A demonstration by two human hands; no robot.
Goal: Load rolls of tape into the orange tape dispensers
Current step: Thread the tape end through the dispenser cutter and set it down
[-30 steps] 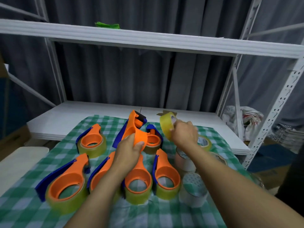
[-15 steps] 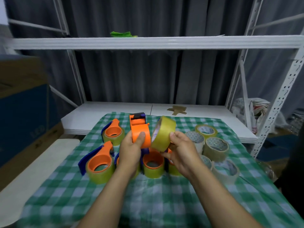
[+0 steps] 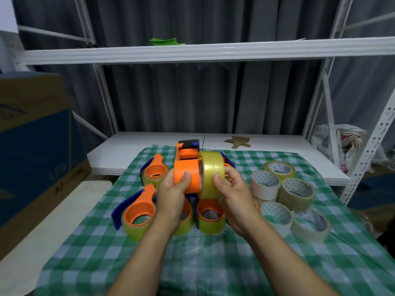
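yellowish tape roll [image 3: 211, 175] in right hand [image 3: 234, 194] touches dispenser [image 3: 186, 175]

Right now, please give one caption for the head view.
Left hand grips an orange dispenser while right hand holds a yellowish tape roll against its side.

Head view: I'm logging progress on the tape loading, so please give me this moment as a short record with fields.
left hand: grips an orange plastic tape dispenser, held above the cloth
right hand: holds a yellowish clear tape roll, its side against the dispenser's hub
stage: roll at the hub, not visibly seated
loaded dispensers: several lie on the green-and-white checked cloth
spare rolls: clustered at the cloth's right
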